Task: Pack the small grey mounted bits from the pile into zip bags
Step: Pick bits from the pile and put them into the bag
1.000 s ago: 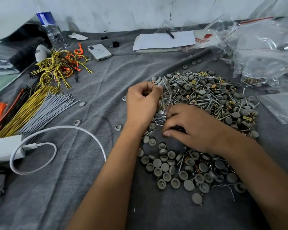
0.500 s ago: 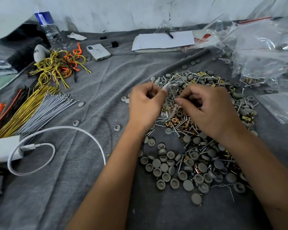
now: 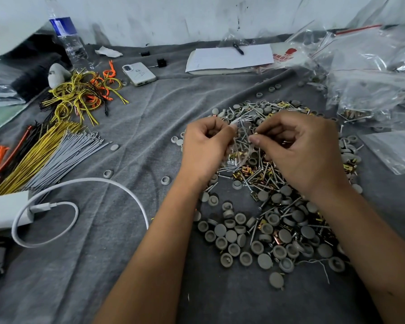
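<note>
Left hand (image 3: 206,146): fingers curled, pinching top edge of a small clear zip bag (image 3: 240,142) that hangs between both hands above the pile (image 3: 274,216). Right hand (image 3: 299,146): thumb and forefinger pinched at the bag mouth on a small part, too small to identify. Pile of grey caps, screws and brass clips lies on grey cloth (image 3: 136,127), directly under the hands. Filled bags (image 3: 369,73) far right

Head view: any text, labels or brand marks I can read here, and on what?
None legible.
Water bottle: blue label, print too blurred.
White plastic bag: red logo and characters, too blurred.
Phone: faint marks on its back, unreadable.
Notepad: faint lines only.
</note>
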Demonstrator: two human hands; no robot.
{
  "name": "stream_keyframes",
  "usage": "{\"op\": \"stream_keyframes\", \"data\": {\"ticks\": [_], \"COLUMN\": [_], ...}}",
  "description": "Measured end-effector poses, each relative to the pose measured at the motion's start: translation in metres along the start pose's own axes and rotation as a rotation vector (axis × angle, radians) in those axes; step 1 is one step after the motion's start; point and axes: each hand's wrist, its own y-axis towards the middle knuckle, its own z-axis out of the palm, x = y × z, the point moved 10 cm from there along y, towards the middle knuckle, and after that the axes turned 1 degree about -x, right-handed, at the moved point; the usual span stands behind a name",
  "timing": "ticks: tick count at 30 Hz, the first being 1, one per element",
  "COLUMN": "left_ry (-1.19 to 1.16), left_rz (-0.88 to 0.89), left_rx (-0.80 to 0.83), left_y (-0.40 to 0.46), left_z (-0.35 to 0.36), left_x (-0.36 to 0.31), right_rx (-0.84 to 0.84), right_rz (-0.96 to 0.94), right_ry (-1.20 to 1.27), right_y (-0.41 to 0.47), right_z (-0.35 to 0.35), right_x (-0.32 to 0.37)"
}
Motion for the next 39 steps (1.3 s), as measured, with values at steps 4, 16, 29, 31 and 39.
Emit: {"op": "stream_keyframes", "data": {"ticks": [4,16,29,31,39], "left_ry": [-0.027,-0.052,-0.017,0.010,0.044], "left_rz": [-0.018,-0.046,-0.037,-0.023,0.002], "left_rx": [-0.001,0.040,0.021,0.026,0.030], "left_y": [0.002,0.001,0.001,0.000,-0.001], "left_z": [-0.001,0.002,0.000,0.002,0.004], "left_x": [0.003,0.004,0.002,0.001,-0.002], "right_rx": [0.032,0.021,-0.045,-0.026,0.011], "right_rz": [-0.022,-0.113,-0.043,-0.047,-0.038], "right_ry": [-0.009,-0.077,-0.076,-0.095,-0.103], "right_y": [-0.002,-0.004,-0.001,-0.001,-0.002], "right_z": [0.008,0.007,-0.003,0.000,0.007], "right_x": [0.003,0.012,0.005,0.006,0.005]}}
